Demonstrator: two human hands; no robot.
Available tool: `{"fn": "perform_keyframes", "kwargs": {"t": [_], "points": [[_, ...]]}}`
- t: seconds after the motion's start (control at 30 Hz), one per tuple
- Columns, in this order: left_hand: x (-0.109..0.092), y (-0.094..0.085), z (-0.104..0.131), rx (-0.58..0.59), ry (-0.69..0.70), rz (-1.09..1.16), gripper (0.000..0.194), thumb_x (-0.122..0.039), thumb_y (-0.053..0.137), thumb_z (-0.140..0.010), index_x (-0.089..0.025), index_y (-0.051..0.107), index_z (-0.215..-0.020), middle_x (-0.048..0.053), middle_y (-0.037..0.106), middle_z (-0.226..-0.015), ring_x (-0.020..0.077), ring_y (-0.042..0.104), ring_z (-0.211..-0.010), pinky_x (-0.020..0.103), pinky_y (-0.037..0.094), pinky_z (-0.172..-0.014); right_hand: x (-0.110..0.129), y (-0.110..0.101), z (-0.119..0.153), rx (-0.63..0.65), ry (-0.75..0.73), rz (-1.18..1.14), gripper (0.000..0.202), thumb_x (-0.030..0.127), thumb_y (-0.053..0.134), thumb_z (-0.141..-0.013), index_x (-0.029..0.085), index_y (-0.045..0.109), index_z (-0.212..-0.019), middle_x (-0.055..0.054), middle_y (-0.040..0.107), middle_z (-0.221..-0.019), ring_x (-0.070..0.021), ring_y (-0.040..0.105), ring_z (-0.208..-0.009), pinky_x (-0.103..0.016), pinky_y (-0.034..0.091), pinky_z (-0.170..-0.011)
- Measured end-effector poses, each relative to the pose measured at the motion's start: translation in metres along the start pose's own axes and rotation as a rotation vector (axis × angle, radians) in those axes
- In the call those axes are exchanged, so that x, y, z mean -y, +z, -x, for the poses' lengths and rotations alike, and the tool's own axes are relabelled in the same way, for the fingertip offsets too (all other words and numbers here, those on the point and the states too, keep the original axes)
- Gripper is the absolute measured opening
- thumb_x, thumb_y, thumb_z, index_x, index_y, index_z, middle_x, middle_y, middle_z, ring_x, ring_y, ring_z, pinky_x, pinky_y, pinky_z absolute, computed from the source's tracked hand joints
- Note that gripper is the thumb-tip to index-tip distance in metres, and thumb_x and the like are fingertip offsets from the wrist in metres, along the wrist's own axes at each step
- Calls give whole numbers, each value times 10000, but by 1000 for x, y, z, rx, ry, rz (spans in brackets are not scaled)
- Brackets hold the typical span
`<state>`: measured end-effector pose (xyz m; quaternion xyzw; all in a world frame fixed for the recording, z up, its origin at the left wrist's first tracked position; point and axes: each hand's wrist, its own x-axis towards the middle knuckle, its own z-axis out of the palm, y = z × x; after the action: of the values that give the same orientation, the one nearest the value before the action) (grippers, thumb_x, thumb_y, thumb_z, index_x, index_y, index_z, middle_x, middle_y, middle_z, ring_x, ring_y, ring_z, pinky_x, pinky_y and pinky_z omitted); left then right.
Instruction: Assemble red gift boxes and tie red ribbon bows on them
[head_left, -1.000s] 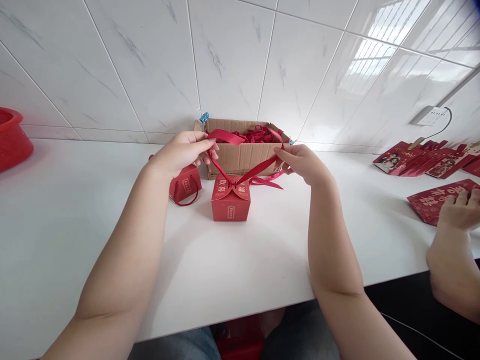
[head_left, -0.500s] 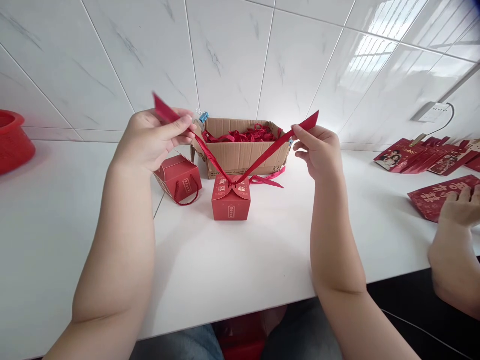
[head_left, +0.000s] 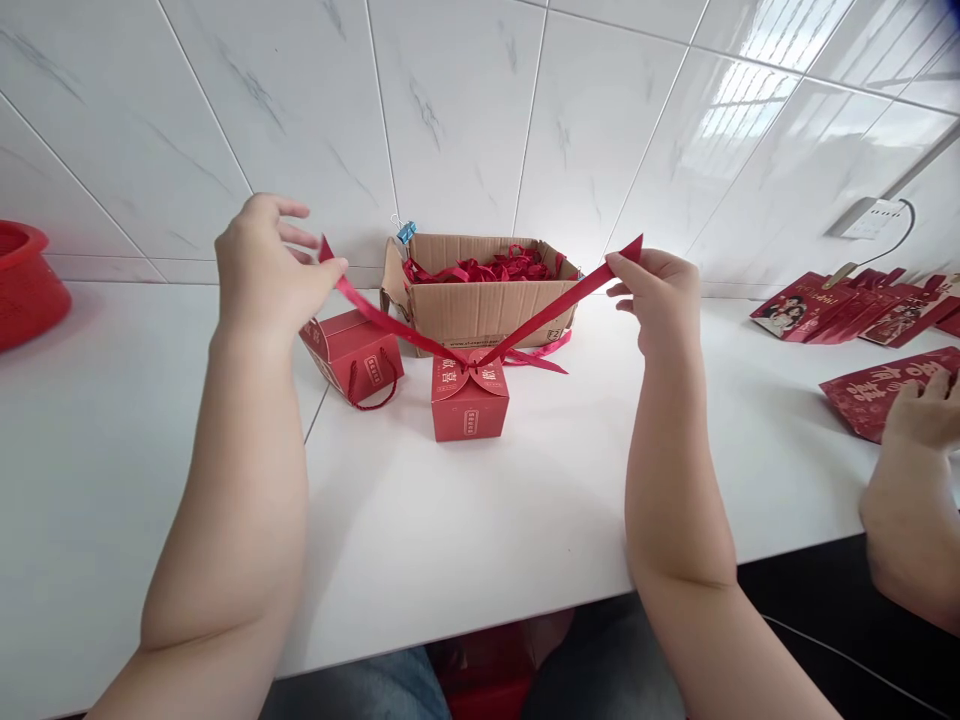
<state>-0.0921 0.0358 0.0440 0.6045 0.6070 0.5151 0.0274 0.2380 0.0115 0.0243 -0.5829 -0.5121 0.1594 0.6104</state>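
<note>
A small red gift box (head_left: pixel 470 412) with pale lettering stands on the white table, its curved top flaps folded together. Through its top runs a red ribbon (head_left: pixel 540 317), spread into a V. My left hand (head_left: pixel 271 265) pinches one end of it between thumb and finger, up and to the left of the box, other fingers raised. On the opposite side, my right hand (head_left: pixel 664 290) pinches the other end, and the ribbon is straight there. Behind my left hand lies a second red box (head_left: pixel 360 355) with a cord handle, tipped on its side.
Against the tiled wall stands a cardboard carton (head_left: pixel 480 312) full of red ribbons, with a blue binder clip (head_left: pixel 406 232). A red basin (head_left: pixel 30 290) is at far left. Right are red packets (head_left: pixel 817 310), a socket (head_left: pixel 870 218) and another person's hand (head_left: pixel 922 415) on a red bag (head_left: pixel 862 400).
My left hand has moved left and its fingers have lifted, with the ribbon's left side now lower and slightly curved. My right hand and the box have shifted a little right.
</note>
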Motion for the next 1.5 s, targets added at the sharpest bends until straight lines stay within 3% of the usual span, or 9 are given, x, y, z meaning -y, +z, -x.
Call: {"fn": "perform_keyframes", "kwargs": {"t": [0.07, 0.1, 0.17, 0.27, 0.33, 0.4, 0.6, 1.03, 1.5], "points": [[-5, 5, 4, -4, 127, -129, 469, -203, 707, -685, -170, 598, -1140, 95, 615, -1152, 261, 571, -1045, 456, 437, -990, -3, 3, -1, -106, -67, 177, 298, 319, 647, -768, 205, 649, -1043, -108, 647, -1071, -216, 629, -887, -385, 520, -728], [-8, 8, 6, 75, 184, -131, 393, -234, 680, -715, -182, 612, -1099, 87, 612, -1170, 256, 559, -1071, 422, 427, -996, -4, 5, 0, -148, -118, 258, 379, 303, 659, -754, 213, 624, -1121, -127, 613, -1173, -241, 613, -983, -414, 512, -788], [-13, 16, 11, 417, 238, -94, 265, -300, 658, -738, -219, 642, -991, 49, 653, -1088, 225, 597, -995, 336, 468, -895, -2, 11, 4, -90, -221, 357, 426, 285, 655, -756, 220, 611, -1175, -133, 562, -1275, -255, 575, -1097, -424, 490, -871], [-20, 30, 18, 960, 224, -195, 329, -406, 689, -688, -251, 643, -975, 30, 681, -1024, 214, 626, -888, 273, 468, -705, 4, 24, 15, 463, -244, 368, 296, 323, 626, -795, 233, 691, -1069, -82, 648, -1157, -211, 626, -1006, -342, 513, -820], [-23, 38, 23, 1085, 210, -324, 379, -440, 676, -674, -246, 625, -995, 45, 675, -1053, 223, 624, -875, 267, 441, -647, 8, 35, 23, 871, -197, 417, 256, 356, 649, -784, 252, 728, -1004, -48, 703, -1034, -193, 650, -914, -296, 512, -740], [-25, 44, 25, 1128, 206, -382, 339, -444, 634, -694, -241, 609, -964, 47, 672, -1047, 220, 621, -846, 267, 419, -610, 9, 48, 30, 1041, -191, 505, 215, 358, 674, -763, 258, 748, -938, -31, 717, -992, -192, 646, -893, -271, 485, -684], [-25, 50, 27, 1196, 229, -405, 238, -407, 567, -732, -229, 580, -888, 50, 663, -964, 200, 598, -761, 269, 382, -557, 2, 68, 36, 987, -243, 553, 106, 293, 641, -772, 220, 704, -815, -33, 695, -991, -176, 625, -883, -238, 433, -616], [-25, 47, 27, 1218, 228, -373, 186, -410, 557, -728, -227, 578, -756, 40, 656, -885, 175, 546, -650, 277, 341, -520, 1, 69, 35, 1011, -222, 534, 70, 256, 583, -819, 198, 581, -780, -40, 700, -901, -160, 608, -798, -243, 417, -613], [-24, 49, 27, 1247, 224, -332, 131, -351, 559, -744, -227, 516, -736, 6, 592, -755, 145, 463, -597, 258, 318, -510, -6, 63, 27, 1083, -211, 579, 119, 313, 561, -852, 207, 603, -820, -34, 694, -956, -164, 606, -847, -254, 424, -645]]}}
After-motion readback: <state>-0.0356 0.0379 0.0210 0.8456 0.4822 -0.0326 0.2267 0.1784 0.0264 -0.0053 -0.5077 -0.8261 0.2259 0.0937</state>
